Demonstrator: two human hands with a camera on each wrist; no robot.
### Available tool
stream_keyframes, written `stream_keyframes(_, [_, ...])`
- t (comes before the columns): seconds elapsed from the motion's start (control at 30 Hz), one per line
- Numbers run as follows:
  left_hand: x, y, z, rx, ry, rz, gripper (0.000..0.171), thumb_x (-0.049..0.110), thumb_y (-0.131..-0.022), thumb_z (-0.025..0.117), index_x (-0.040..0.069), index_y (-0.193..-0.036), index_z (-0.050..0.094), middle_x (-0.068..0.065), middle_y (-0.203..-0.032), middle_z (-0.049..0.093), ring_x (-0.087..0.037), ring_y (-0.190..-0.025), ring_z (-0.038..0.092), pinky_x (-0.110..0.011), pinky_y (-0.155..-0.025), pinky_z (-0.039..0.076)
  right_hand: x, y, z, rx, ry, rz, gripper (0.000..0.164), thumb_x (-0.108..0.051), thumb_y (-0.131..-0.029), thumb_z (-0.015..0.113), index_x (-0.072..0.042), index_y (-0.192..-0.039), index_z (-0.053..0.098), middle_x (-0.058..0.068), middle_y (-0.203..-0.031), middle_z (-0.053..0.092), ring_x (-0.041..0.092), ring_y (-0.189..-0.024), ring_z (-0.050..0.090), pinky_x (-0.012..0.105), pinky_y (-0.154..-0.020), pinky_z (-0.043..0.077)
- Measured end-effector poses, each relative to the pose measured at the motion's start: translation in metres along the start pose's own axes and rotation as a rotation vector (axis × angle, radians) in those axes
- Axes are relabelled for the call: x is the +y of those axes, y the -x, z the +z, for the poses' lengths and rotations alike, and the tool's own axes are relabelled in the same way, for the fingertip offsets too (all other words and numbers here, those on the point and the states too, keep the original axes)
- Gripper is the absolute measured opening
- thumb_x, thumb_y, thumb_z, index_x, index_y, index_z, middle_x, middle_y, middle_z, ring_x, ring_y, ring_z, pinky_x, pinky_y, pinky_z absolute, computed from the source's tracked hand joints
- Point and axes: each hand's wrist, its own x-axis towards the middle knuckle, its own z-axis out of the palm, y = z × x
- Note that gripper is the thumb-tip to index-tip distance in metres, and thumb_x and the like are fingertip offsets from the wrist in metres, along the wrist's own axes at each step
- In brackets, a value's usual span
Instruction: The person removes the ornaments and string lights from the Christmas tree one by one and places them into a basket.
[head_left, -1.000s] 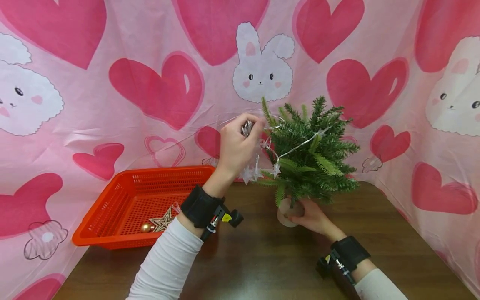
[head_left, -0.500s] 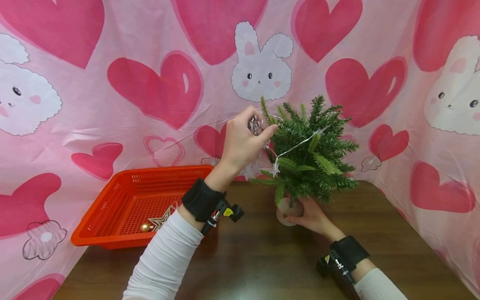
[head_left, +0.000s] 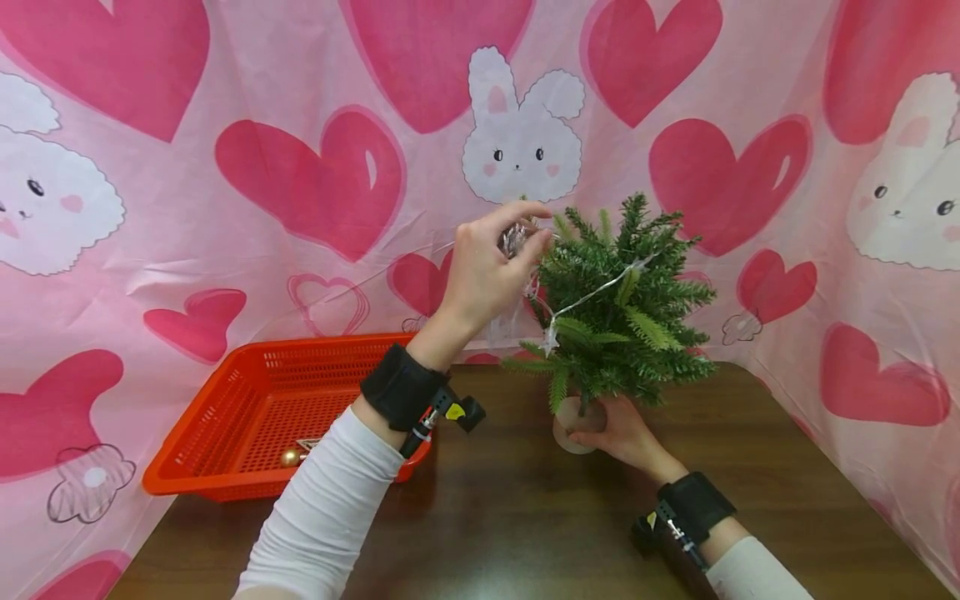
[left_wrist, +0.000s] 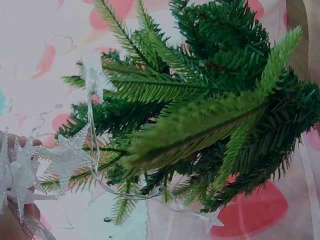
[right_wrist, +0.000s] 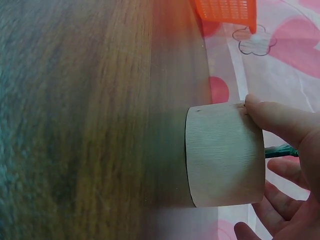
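A small artificial Christmas tree stands on the table in a pale round base. My right hand holds that base; in the right wrist view the thumb lies at its rim and the fingers are beside the green trunk. At the tree's left side, my left hand holds a bunched string of star lights. Part of the clear wire runs across the branches, with one star hanging at the front. In the left wrist view, star lights hang by my fingers at the left edge.
An orange plastic basket stands on the left of the brown table, holding a gold ball and a star ornament, partly hidden by my left sleeve. A pink cloth with hearts and rabbits hangs behind.
My left hand has moved right and slightly up, close against the tree's upper left branches, with the bunched lights in it. My right hand stays on the base.
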Motion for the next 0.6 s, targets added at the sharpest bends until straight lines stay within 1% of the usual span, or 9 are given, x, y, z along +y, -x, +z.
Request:
stream_keyframes(0.07, [0.001,-0.003,-0.001,-0.003,-0.003,0.026,0.016,0.015,-0.094,0.066,0.008,-0.106,0.074,-0.006,-0.091,0.077,-0.006,-0.058,0.060,-0.020,-0.052,0.038,0.000,0.000,0.000,0.001,-0.001,-0.002,0.078,-0.033,-0.075,0.085,-0.002,-0.138,0.053,0.021,-0.138,0.057,0.043,-0.127,0.051,0.058,-0.100,0.042])
stream_keyframes(0.2, [0.003,-0.010,-0.004,0.005,-0.030,0.064,0.013,0.017,-0.093,0.069,0.008,-0.100,0.075,-0.004,-0.090,0.077,-0.005,-0.058,0.059,-0.020,-0.055,0.038,-0.001,0.000,0.000,-0.003,-0.006,0.000,0.077,-0.033,-0.076,0.085,-0.001,-0.138,0.052,0.022,-0.138,0.056,0.044,-0.127,0.051,0.058,-0.100,0.042])
stream_keyframes(0.3, [0.006,-0.015,-0.006,0.017,-0.031,0.051,0.013,0.017,-0.090,0.072,0.007,-0.098,0.074,-0.005,-0.088,0.076,-0.007,-0.058,0.060,-0.020,-0.054,0.041,-0.001,0.000,-0.001,-0.014,0.006,0.010,0.073,-0.033,-0.076,0.084,0.001,-0.134,0.055,0.022,-0.133,0.060,0.042,-0.122,0.055,0.055,-0.096,0.045])
stream_keyframes(0.37, [0.007,-0.018,-0.007,0.029,-0.037,0.036,0.015,0.017,-0.089,0.074,0.006,-0.097,0.073,-0.006,-0.089,0.076,-0.009,-0.058,0.058,-0.020,-0.053,0.041,0.000,0.001,-0.002,-0.020,0.027,0.018,0.068,-0.035,-0.076,0.084,0.002,-0.128,0.059,0.021,-0.125,0.064,0.040,-0.115,0.059,0.051,-0.090,0.047])
stream_keyframes(0.47, [0.008,-0.022,-0.011,0.045,-0.052,0.009,0.016,0.017,-0.088,0.075,0.005,-0.097,0.073,-0.007,-0.091,0.075,-0.011,-0.062,0.058,-0.020,-0.057,0.042,0.001,0.000,-0.001,-0.022,0.060,0.013,0.061,-0.036,-0.075,0.084,0.001,-0.119,0.065,0.018,-0.115,0.068,0.036,-0.107,0.063,0.046,-0.085,0.048])
stream_keyframes(0.5, [0.008,-0.023,-0.012,0.047,-0.055,0.000,0.015,0.017,-0.088,0.075,0.005,-0.097,0.073,-0.007,-0.091,0.075,-0.011,-0.065,0.060,-0.019,-0.058,0.043,0.001,0.000,-0.001,-0.022,0.070,0.008,0.059,-0.036,-0.075,0.084,0.000,-0.117,0.066,0.017,-0.113,0.069,0.036,-0.105,0.063,0.046,-0.083,0.048])
stream_keyframes(0.6, [0.007,-0.025,-0.014,0.059,-0.059,-0.034,0.013,0.016,-0.088,0.074,0.006,-0.097,0.073,-0.006,-0.094,0.074,-0.010,-0.066,0.058,-0.019,-0.060,0.043,0.000,0.000,0.000,-0.028,0.056,-0.010,0.057,-0.034,-0.076,0.083,0.000,-0.118,0.066,0.017,-0.113,0.069,0.037,-0.106,0.063,0.049,-0.085,0.050])
